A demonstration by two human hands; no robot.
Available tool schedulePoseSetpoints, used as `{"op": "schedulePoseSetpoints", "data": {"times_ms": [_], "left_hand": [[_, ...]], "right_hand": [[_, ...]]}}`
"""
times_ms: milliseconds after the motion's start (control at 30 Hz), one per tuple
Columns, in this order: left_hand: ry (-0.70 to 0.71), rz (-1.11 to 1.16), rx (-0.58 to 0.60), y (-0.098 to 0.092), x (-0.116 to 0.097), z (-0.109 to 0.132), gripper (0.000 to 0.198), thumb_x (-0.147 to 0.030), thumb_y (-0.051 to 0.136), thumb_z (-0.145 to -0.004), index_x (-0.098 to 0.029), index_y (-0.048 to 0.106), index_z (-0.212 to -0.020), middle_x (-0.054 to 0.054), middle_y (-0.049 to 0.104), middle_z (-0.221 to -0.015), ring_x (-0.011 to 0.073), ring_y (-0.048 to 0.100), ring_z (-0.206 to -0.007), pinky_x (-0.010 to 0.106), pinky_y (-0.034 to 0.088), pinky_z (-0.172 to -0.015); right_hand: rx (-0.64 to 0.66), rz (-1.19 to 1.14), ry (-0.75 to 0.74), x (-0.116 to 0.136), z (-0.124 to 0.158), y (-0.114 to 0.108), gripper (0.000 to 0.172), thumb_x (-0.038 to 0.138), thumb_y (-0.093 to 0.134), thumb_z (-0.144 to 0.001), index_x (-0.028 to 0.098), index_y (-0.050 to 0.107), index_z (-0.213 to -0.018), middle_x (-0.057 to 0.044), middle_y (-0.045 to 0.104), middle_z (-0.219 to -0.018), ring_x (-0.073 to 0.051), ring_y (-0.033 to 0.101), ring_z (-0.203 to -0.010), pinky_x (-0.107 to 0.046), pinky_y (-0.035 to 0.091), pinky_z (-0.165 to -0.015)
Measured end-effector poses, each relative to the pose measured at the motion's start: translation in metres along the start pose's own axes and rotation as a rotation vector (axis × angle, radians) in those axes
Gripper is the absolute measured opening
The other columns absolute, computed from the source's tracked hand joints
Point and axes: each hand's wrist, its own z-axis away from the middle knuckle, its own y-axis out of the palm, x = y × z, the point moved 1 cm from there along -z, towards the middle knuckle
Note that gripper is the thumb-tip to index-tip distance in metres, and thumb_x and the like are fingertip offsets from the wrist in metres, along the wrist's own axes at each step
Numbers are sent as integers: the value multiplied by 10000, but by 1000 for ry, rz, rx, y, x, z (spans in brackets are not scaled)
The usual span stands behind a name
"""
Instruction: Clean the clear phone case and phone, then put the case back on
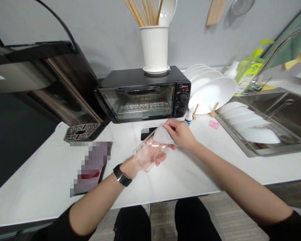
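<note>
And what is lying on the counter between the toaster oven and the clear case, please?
In the head view, a small flat dark object lies there, in front of the toaster oven and partly behind the clear case.

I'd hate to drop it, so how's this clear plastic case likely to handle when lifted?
The clear case is probably light for its size, since its walls look thin and see-through. Its glossy surface, catching a bright glare, may be slippery.
</note>
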Motion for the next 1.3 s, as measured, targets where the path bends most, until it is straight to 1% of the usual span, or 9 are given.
{"op": "schedulePoseSetpoints", "data": {"times_ms": [100, 200, 367, 500, 633, 800, 967, 1133, 1300], "left_hand": [[-49, -53, 16, -5, 2, 0, 498, -593, 620, -905, -105, 699, -844, 28, 613, -732, 12, 199, -369, 192, 170, -310], [-148, -59, 35, -6, 4, 2, 474, -560, 576, -929, -122, 660, -768, -23, 503, -600, 14, 152, -335, 198, 121, -303], [-195, -127, 94, 0, 7, 3, 484, -573, 604, -923, -119, 681, -774, 57, 636, -648, 29, 252, -316, 215, 150, -308], [-92, -97, 63, 1, 4, 4, 514, -588, 588, -932, -99, 738, -970, 179, 778, -900, 89, 503, -423, 210, 367, -410], [35, -135, -133, 3, -4, 6, 834, -867, 331, -924, -121, 701, -871, 259, 781, -1025, 306, 749, -906, 343, 585, -714], [460, -542, -582, 5, -11, 11, 876, -969, 274, -845, -179, 654, -840, 92, 715, -695, 215, 688, -666, 280, 528, -611], [565, -972, -869, 3, -9, 14, 470, -577, 409, -1055, -217, 579, -806, -34, 558, -508, 144, 536, -466, 255, 405, -517], [494, -1178, -788, 4, -2, 10, 499, -436, 420, -1011, -234, 450, -556, -6, 489, -465, 141, 481, -463, 276, 321, -475], [553, -1094, -891, 2, 1, 8, 480, -465, 412, -1007, -242, 429, -582, -19, 462, -477, 135, 453, -470, 269, 310, -467]], "right_hand": [[-28, -69, -59, 1, 1, 1, 262, 316, 526, -1071, 201, 759, -1101, -74, 812, -1009, -222, 754, -876, -332, 566, -761], [-25, -118, -254, 6, 3, 2, 326, 269, 510, -1083, 269, 709, -1341, -66, 743, -1356, -238, 710, -1221, -430, 567, -1032], [135, -98, -542, 18, 8, 2, 318, 291, 472, -1112, 254, 737, -1285, -47, 805, -1172, -202, 746, -1056, -394, 598, -922], [-56, 78, -342, 21, 8, -4, 346, 426, 542, -1088, 212, 787, -969, -47, 807, -855, -189, 733, -741, -316, 523, -680], [-209, 172, -72, 14, 6, -9, 412, 496, 540, -1073, 199, 743, -872, -29, 719, -668, -165, 619, -562, -300, 386, -567], [-105, 150, 112, 10, 4, -4, 387, 422, 546, -1065, 199, 701, -790, -22, 670, -640, -163, 570, -562, -300, 330, -579], [43, -9, 83, 15, 8, 4, 381, 422, 512, -1080, 207, 754, -879, -13, 692, -701, -166, 586, -614, -295, 389, -623], [-71, -106, 22, 12, 7, 8, 345, 433, 525, -1070, 207, 782, -1028, -83, 716, -1016, -218, 670, -924, -323, 494, -822], [-130, -41, 160, 11, 6, 7, 312, 508, 710, -950, 196, 709, -976, -24, 676, -835, -175, 592, -719, -303, 444, -683]]}}
